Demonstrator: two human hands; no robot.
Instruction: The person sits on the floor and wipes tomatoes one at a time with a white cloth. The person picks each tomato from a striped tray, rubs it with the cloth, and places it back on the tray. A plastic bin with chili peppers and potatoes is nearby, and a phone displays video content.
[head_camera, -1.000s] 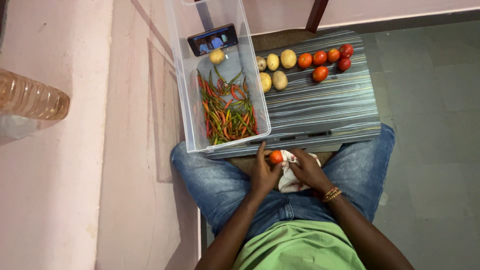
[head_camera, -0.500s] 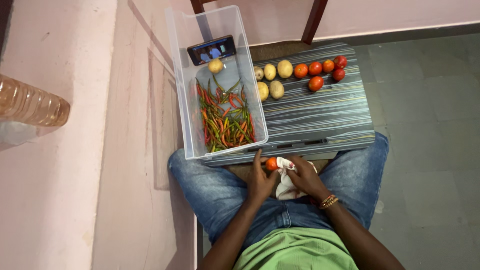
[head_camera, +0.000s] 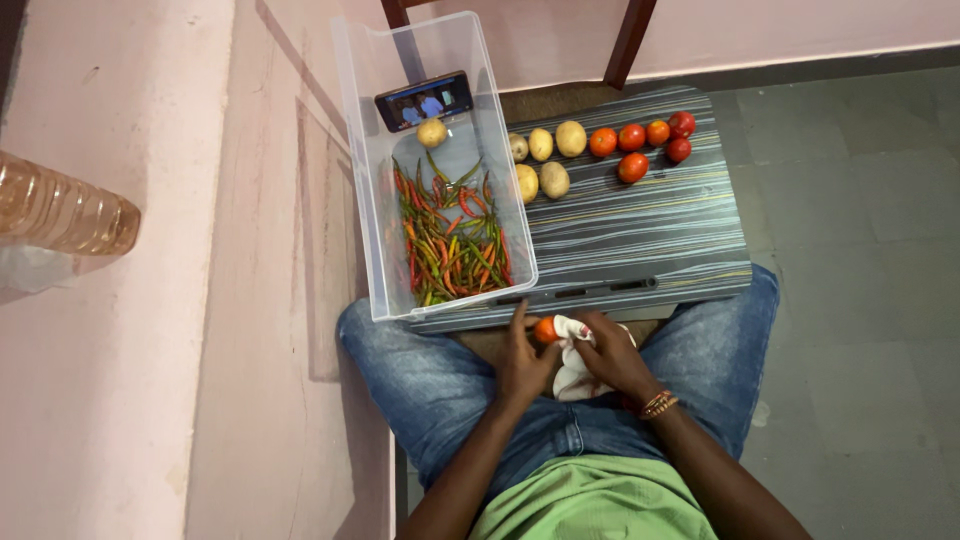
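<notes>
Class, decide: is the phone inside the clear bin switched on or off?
On. The phone leans upright against the clear bin wall, its screen lit with a picture.

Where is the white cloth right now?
In the head view, the white cloth sits low at centre, over the person's lap, in the right hand, against the small orange-red tomato held by the left hand.

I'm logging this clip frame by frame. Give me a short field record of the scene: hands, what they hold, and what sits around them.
left hand: grips a tomato over the lap
right hand: presses a white cloth to that tomato
board: striped, across the knees
on board: five potatoes, five tomatoes
bin: clear plastic, on the board's left end
in bin: chillies, one potato, a phone propped up
far left: plastic bottle
</notes>
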